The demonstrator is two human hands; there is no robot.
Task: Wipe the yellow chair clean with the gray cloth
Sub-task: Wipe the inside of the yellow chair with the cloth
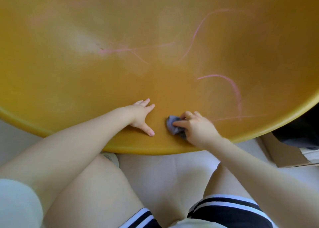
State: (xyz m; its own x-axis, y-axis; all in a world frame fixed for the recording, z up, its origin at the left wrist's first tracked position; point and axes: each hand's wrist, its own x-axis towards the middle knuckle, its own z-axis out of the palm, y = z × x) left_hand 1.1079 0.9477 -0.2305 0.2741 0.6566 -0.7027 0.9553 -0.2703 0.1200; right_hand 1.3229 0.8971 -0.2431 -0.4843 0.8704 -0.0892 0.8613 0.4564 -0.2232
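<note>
Yellow chair [120,20] (with pink lines, maybe chalk) had the left hand [140,114] flat on it, fingers spread. Right hand [198,127] squeezed the gray cloth [172,124].

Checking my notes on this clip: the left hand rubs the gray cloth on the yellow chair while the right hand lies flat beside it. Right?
Hands are swapped. In the head view the right hand grips the gray cloth on the yellow chair, while the left hand lies flat beside it.
</note>
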